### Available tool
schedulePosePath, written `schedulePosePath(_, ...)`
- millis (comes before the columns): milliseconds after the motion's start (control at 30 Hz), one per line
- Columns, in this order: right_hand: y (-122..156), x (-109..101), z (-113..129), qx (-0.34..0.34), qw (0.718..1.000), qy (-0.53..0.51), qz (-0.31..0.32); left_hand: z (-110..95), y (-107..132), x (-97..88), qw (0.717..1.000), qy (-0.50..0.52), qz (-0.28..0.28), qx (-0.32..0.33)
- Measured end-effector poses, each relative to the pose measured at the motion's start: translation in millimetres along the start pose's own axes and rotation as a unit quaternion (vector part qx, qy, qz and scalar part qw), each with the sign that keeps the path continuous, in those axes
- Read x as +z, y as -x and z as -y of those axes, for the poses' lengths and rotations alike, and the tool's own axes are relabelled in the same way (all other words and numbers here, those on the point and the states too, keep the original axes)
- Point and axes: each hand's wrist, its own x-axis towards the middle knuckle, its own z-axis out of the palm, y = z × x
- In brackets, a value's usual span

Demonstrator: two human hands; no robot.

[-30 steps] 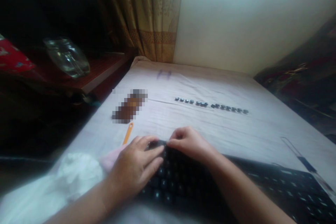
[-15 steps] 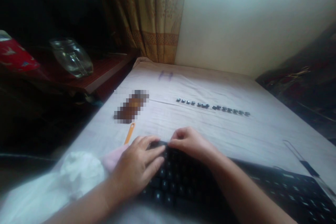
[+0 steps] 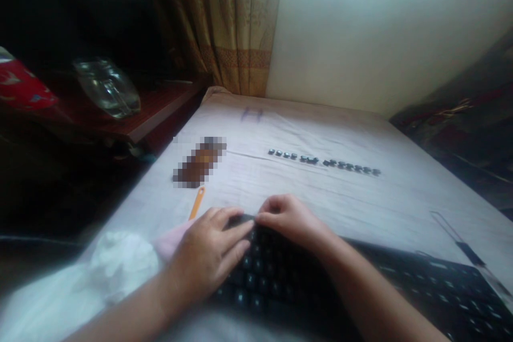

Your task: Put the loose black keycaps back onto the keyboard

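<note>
A black keyboard (image 3: 272, 272) lies on the light bedsheet in front of me. My left hand (image 3: 210, 248) rests over its left part, fingers stretched out across the keys. At the keyboard's far edge, my right hand (image 3: 290, 223) has thumb and forefinger pinched together, close to the left fingertips. Whatever is in that pinch, if anything, is hidden. Beyond the hands, several small dark keycaps (image 3: 348, 166) form a line on the sheet. To the right lies a wire-looped tool with a dark handle (image 3: 469, 254), partly beside the keyboard's far right corner.
An orange handle (image 3: 196, 204) emerges from a pink cloth (image 3: 170, 239) left of my hands, near a white bundle (image 3: 120, 262). A blurred-out brown object (image 3: 200, 164) lies further off. A glass jar (image 3: 110, 88) and a red patterned item (image 3: 24, 85) stand on a wooden table (image 3: 160, 109).
The view has shifted very slightly. Both hands keep almost the same place and pose on the keyboard, and the keycaps have not moved.
</note>
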Motion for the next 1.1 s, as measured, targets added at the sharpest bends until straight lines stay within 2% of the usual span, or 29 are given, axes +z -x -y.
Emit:
schedulePosePath(333,1,0,-2,-0.007,1.000,0.007,0.009,-2,-3,-0.8,0.999,-0.034,0.006,0.027)
schedulePosePath(533,0,5,-2,-0.030,0.999,0.032,-0.023,-3,-3,0.8,0.998,-0.058,0.004,0.028)
schedulePosePath(933,8,-9,0,-0.034,0.995,-0.091,-0.020,5,-5,0.7,1.000,0.004,0.012,-0.001)
schedulePosePath(1100,21,-24,-14,-0.064,0.997,0.005,-0.047,9,-3,3.8,1.000,0.023,0.001,-0.017)
